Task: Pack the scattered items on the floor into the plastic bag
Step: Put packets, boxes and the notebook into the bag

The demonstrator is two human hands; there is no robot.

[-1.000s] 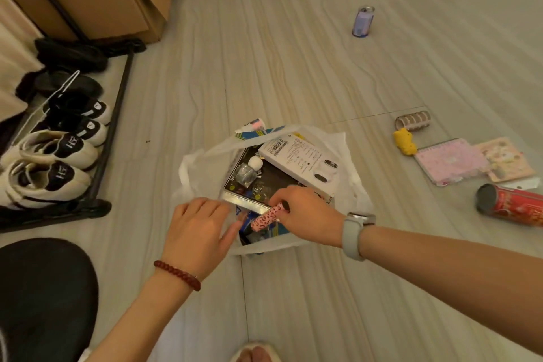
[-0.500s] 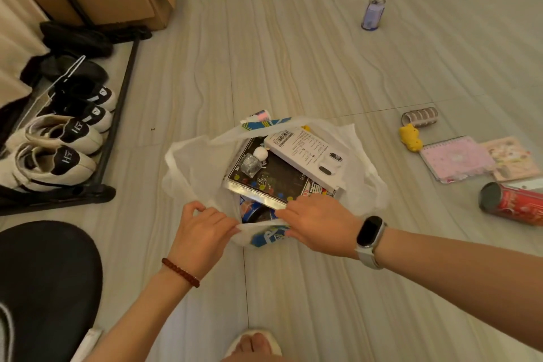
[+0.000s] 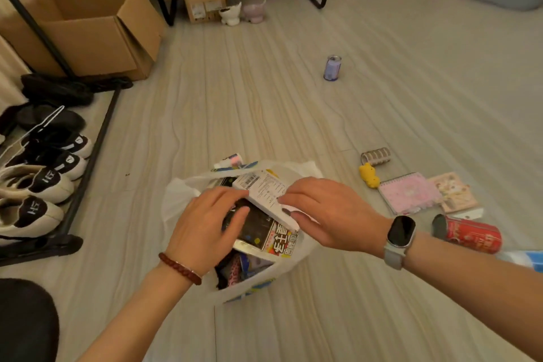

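Both hands over the plastic bag [image 3: 179, 200]: left hand [image 3: 202, 232] presses flat, grip relaxed, on the dark box [image 3: 258, 226]; right hand [image 3: 329, 214] grip pinches the white box [image 3: 264, 188]. Red can [image 3: 470, 233] at three o'clock.

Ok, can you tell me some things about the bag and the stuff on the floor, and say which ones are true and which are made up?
1. Both hands are over the plastic bag. True: the left hand and the right hand are both on the things inside it.
2. The white box lies on the floor outside the bag. False: it is in the bag.
3. The red can stands upright. False: it lies on its side.
4. The purple can stands upright on the floor. True.
5. The yellow toy is already packed. False: it is on the floor beside the pink notebook.
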